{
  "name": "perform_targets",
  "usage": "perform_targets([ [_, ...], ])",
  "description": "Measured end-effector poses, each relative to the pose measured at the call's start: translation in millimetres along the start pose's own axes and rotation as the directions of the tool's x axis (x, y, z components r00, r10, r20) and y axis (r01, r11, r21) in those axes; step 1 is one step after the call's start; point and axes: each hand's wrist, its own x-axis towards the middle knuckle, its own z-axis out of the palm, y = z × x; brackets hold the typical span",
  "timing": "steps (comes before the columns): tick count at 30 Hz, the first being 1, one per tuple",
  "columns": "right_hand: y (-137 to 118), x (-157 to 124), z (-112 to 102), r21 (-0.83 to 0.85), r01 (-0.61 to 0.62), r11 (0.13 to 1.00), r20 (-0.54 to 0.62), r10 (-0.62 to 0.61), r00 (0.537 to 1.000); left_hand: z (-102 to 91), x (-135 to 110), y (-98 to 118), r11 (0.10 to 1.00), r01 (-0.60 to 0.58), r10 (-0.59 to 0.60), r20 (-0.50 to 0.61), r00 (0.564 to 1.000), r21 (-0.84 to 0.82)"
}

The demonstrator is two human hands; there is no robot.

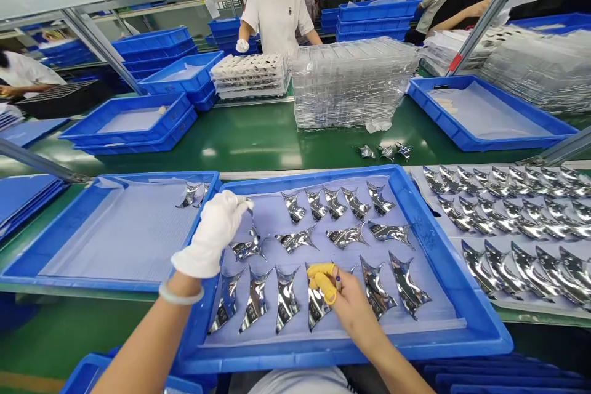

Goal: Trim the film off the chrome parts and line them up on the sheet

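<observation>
My left hand [215, 231], in a white glove, is closed with its fingertips pinched at the upper tip of a shiny chrome part [249, 247] at the tray's left side. The glove hides part of that contact. Yellow finger covers are on my right hand [339, 295]; its thumb and fingers close on the upper end of another chrome part [317, 311] in the front row. Both hands are over a blue tray [341, 354] lined with a pale sheet. Curved, pointed chrome parts [287, 298] lie in three rows on it.
Left of it, another blue tray [28, 258] holds small chrome pieces [189, 195]. Many chrome parts [503, 215] lie in rows at right. Across the green bench [249, 135] stand clear plastic trays [351, 80] and blue trays [129, 129]. A person in white [277, 18] stands opposite.
</observation>
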Motion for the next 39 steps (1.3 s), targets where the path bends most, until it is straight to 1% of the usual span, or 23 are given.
perform_targets([
  [2, -1, 0, -1, 0.016, -0.014, 1.000, 0.019, 0.014, 1.000, 10.0, 17, -15, 0.986, 0.038, -0.044, 0.032, 0.999, 0.160],
  [5, -1, 0, -3, 0.020, -0.008, 1.000, 0.022, 0.007, 1.000, 24.8, 33, -24, 0.937, 0.035, -0.076, 0.104, 0.992, 0.347],
  [8, 2, 0, -4, 0.029, 0.005, 1.000, 0.009, -0.005, 1.000, 35.1, 40, -21, 0.874, 0.007, -0.098, 0.161, 0.982, 0.485],
  [10, 5, -1, -4, 0.018, 0.015, 1.000, 0.003, -0.015, 1.000, 40.6, 43, -13, 0.837, -0.017, -0.097, 0.179, 0.979, 0.546],
  [12, 8, -2, -5, -0.003, 0.049, 0.999, -0.006, -0.049, 0.999, 47.8, 45, 0, 0.818, -0.061, -0.068, 0.201, 0.977, 0.572],
  [14, 9, -2, -6, -0.014, 0.102, 0.995, -0.009, -0.102, 0.995, 58.7, 48, 18, 0.817, -0.127, -0.017, 0.242, 0.970, 0.563],
  [16, 9, -3, -6, -0.017, 0.142, 0.990, -0.005, -0.142, 0.990, 73.4, 52, 37, 0.826, -0.198, 0.041, 0.294, 0.955, 0.528],
  [18, 10, -3, -6, -0.027, 0.157, 0.987, -0.002, -0.157, 0.988, 89.8, 57, 53, 0.837, -0.243, 0.079, 0.331, 0.940, 0.491],
  [21, 11, -4, -7, -0.040, 0.155, 0.987, -0.008, -0.156, 0.988, 109.9, 66, 66, 0.857, -0.239, 0.075, 0.348, 0.935, 0.458],
  [23, 10, -5, -8, -0.041, 0.146, 0.988, -0.011, -0.146, 0.989, 115.7, 70, 67, 0.875, -0.207, 0.049, 0.345, 0.937, 0.439],
  [26, 8, -6, -8, -0.043, 0.114, 0.993, -0.013, -0.114, 0.993, 110.7, 74, 59, 0.909, -0.152, 0.013, 0.338, 0.941, 0.387],
  [29, 5, -6, -8, -0.017, 0.093, 0.996, -0.015, -0.093, 0.996, 96.2, 73, 45, 0.950, -0.093, -0.011, 0.328, 0.945, 0.298],
  [32, 2, -6, -7, 0.024, 0.102, 0.995, -0.007, -0.102, 0.995, 82.5, 70, 30, 0.985, -0.013, -0.041, 0.301, 0.953, 0.174],
  [36, -1, -5, -7, 0.054, 0.106, 0.993, -0.003, -0.106, 0.994, 63.5, 61, 20, 0.992, 0.102, -0.080, 0.244, 0.966, -0.078],
  [38, -2, -4, -7, 0.072, 0.095, 0.993, -0.016, -0.094, 0.995, 49.0, 49, 22, 0.957, 0.145, -0.093, 0.209, 0.973, -0.249],
  [39, -2, -4, -6, 0.088, 0.084, 0.993, -0.030, -0.081, 0.996, 40.5, 39, 25, 0.925, 0.160, -0.097, 0.195, 0.976, -0.343],
])
